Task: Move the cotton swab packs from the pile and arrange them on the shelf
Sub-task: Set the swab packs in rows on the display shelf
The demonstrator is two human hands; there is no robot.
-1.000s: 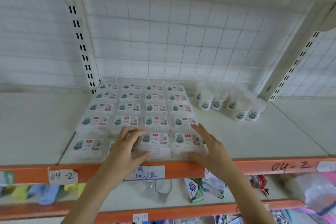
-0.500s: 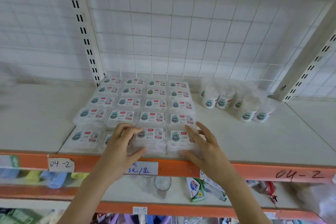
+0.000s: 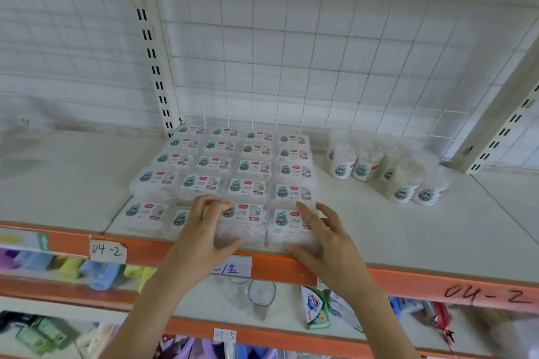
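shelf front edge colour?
Orange: the shelf's front edge, clearest in the head view.

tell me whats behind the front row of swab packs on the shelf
Behind the front row lie more rows of flat swab packs, running back to the wire grid. The left hand covers part of one front pack.

Single view only: head-worn wide-angle camera, so no second view shared the scene. It stood in front of the shelf (image 3: 379, 230), close to its orange front edge (image 3: 291, 267), facing the wire-grid back panel (image 3: 291, 52) and tilted slightly down. The shelf top filled mid-frame; the lower shelf (image 3: 204, 297) showed along the bottom. Both forearms entered from the bottom edge. Straight uprights bowed toward the frame sides, and the left margin was blurred.
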